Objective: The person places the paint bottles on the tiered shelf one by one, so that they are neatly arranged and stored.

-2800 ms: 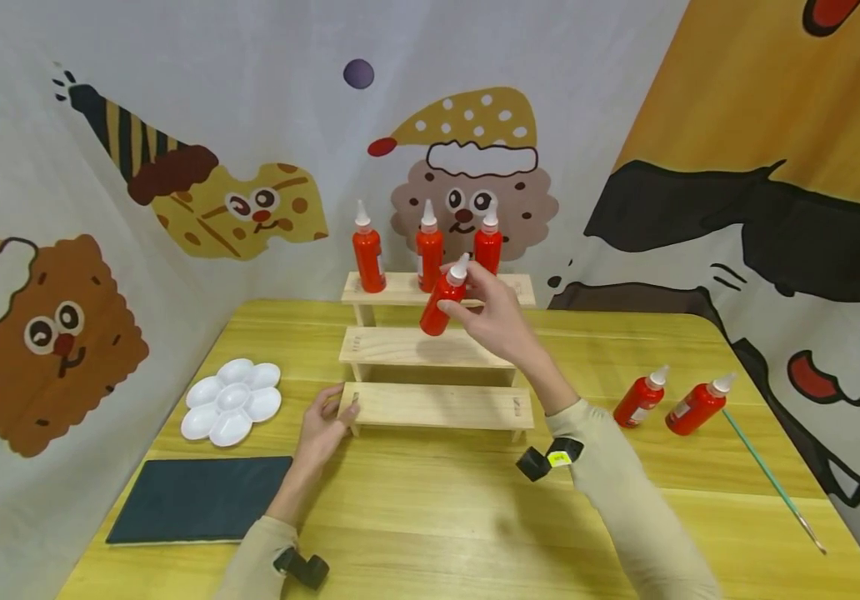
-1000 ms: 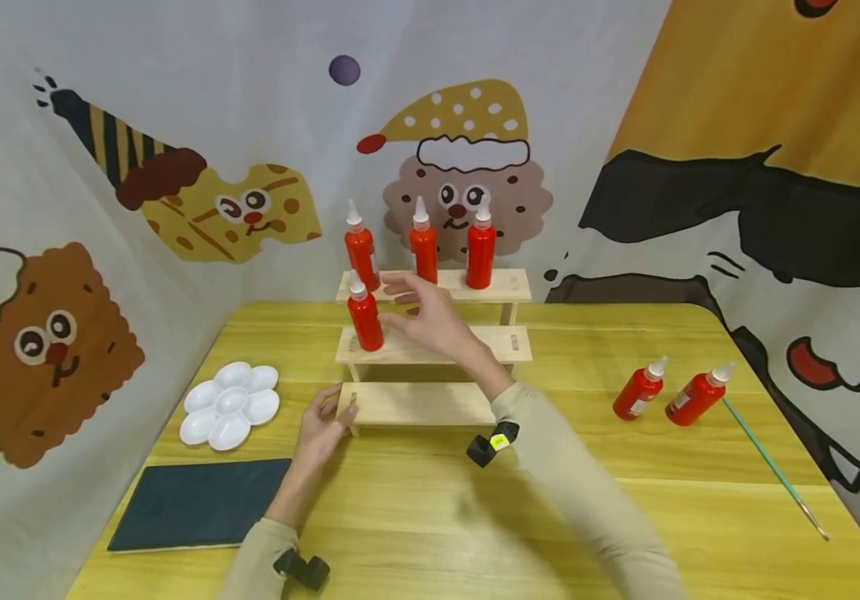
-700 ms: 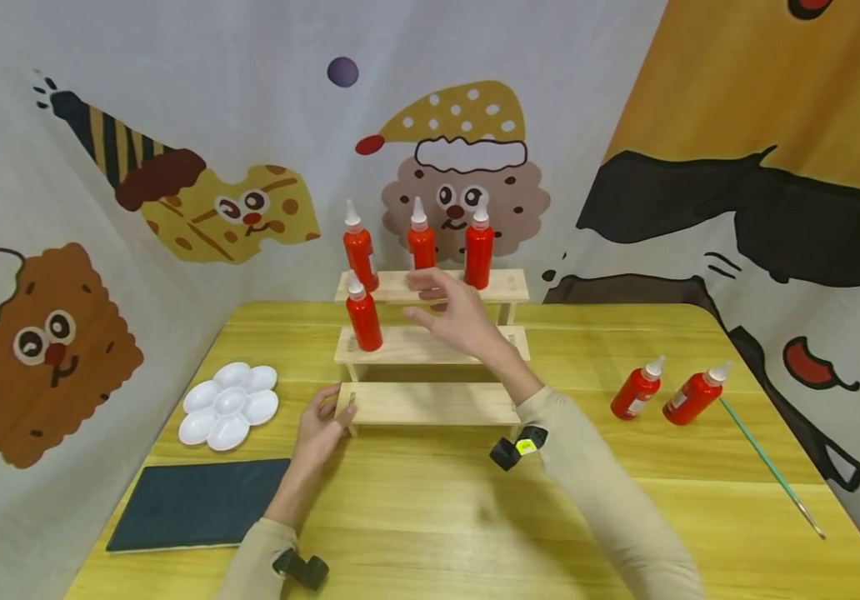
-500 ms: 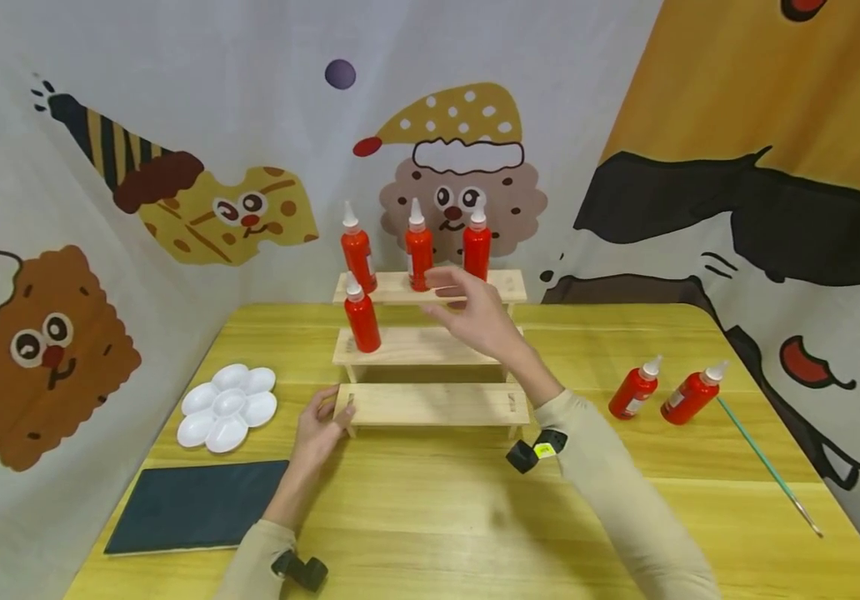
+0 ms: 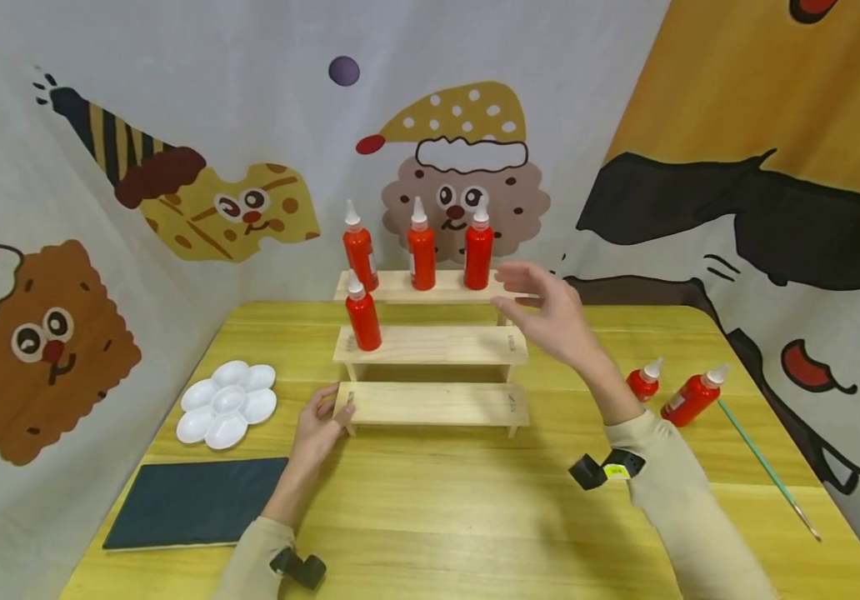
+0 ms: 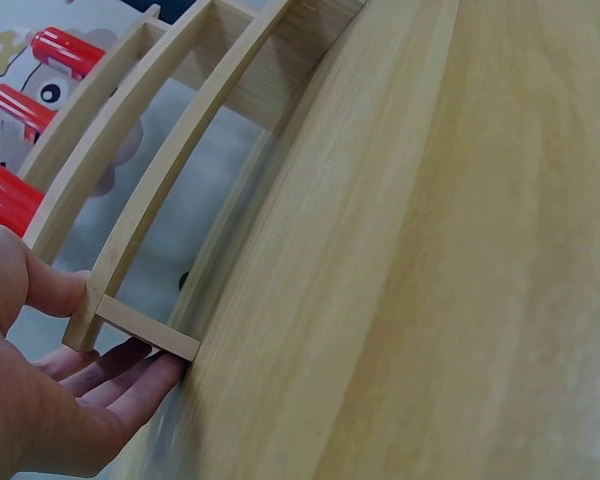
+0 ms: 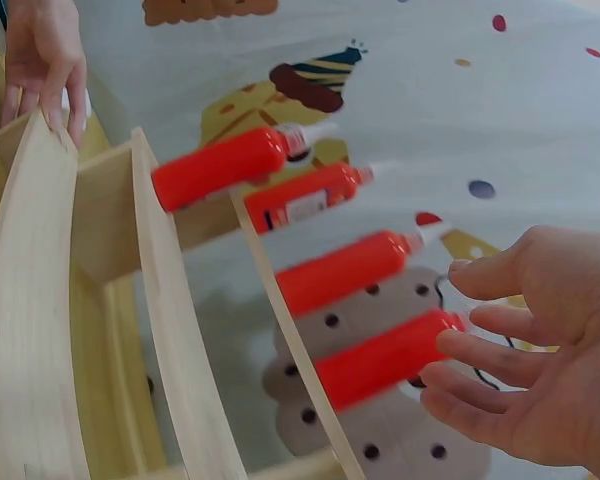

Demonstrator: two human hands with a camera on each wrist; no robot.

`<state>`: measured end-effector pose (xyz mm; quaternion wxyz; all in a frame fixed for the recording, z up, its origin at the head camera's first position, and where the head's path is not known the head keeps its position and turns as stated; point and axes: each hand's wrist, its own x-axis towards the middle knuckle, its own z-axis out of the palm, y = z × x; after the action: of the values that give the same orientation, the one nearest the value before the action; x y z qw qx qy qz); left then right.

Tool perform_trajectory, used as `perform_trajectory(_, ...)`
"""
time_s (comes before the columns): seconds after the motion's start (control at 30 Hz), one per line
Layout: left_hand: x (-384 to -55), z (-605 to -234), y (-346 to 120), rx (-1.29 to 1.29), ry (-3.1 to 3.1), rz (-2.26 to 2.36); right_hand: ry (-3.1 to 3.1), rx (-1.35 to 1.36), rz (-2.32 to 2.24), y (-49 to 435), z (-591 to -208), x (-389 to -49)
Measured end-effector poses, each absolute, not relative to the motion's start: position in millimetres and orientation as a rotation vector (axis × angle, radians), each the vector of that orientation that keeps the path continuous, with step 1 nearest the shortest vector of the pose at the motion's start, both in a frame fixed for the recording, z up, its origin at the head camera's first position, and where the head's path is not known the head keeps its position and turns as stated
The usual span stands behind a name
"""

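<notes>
A three-tier wooden display stand [image 5: 430, 404] stands in the middle of the table. Its left end is pinched by my left hand [image 5: 320, 429], with the thumb on the lowest shelf and the fingers against the leg in the left wrist view. My right hand [image 5: 553, 317] holds nothing, its fingers loosely bent, just right of the top shelf. On that shelf stand three red paint bottles with white nozzle caps, the rightmost paint bottle [image 5: 478, 257] nearest this hand. Another red paint bottle [image 5: 363, 321] is upright at the left end of the middle shelf.
Two more red bottles, one partly behind the right forearm [image 5: 643, 382] and one beside it [image 5: 692, 398], are at the right, near a green paintbrush [image 5: 767, 467]. A white flower-shaped palette [image 5: 229, 402] and a dark rectangular board [image 5: 193, 504] lie at the left. A printed cloth hangs behind.
My right hand brought a paint bottle to the left end of the middle shelf, let go of it and moved away to the right. The left hand stayed on the stand.
</notes>
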<state>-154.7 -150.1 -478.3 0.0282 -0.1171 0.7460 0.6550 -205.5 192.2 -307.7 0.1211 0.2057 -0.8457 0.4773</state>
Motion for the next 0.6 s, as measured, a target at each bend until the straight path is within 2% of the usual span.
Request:
perform_trajectory(0.4, -157, -482, -149, -0.353, 2.330, 2.033, -2.459, 0.448, 1.306, 253, -305, -186)
perform_trajectory(0.6, -158, -482, -149, -0.385, 2.325, 2.018, -2.511, 0.269, 1.287, 278, -303, -174)
